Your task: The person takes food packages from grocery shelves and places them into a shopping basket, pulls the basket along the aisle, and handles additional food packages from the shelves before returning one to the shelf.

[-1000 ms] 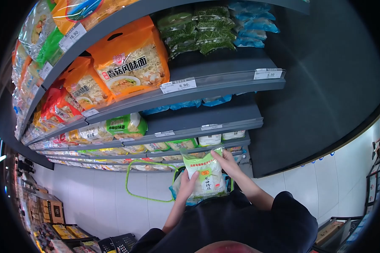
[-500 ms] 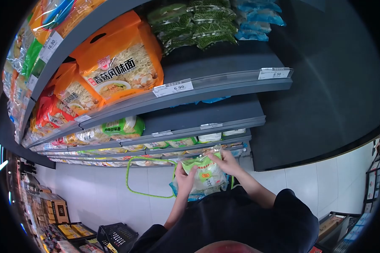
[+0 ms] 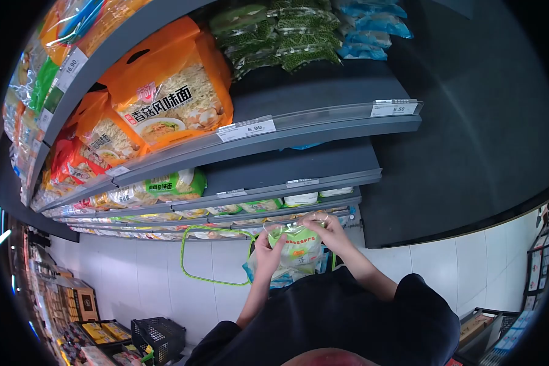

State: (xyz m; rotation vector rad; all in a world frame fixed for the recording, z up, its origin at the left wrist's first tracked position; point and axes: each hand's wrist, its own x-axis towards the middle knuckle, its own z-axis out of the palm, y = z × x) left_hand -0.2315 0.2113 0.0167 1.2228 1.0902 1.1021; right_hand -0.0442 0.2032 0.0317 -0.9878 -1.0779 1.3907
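In front of my body I hold a clear plastic package with a green printed top (image 3: 300,249) and white contents. My left hand (image 3: 267,251) grips its left upper edge, thumb against the front. At the right upper corner, my right hand (image 3: 326,230) is closed on the clear film, fingers bent over the top. Blue-and-clear packages (image 3: 280,280) lie just below it, close to my torso, partly covered. A bright green looped edge (image 3: 216,281) extends to the left of my left hand; what it belongs to is hidden.
Grey shelves (image 3: 323,125) rise ahead, with orange noodle bags (image 3: 171,91), green bags (image 3: 308,36) and blue bags (image 3: 372,27). A dark panel (image 3: 463,140) stands at right. A black perforated basket (image 3: 158,338) sits behind left, near boxes (image 3: 82,304) on display.
The package's top has tipped, so its red lettering shows more and its lower front less. My right hand has shifted slightly left. The black basket appears a little further left.
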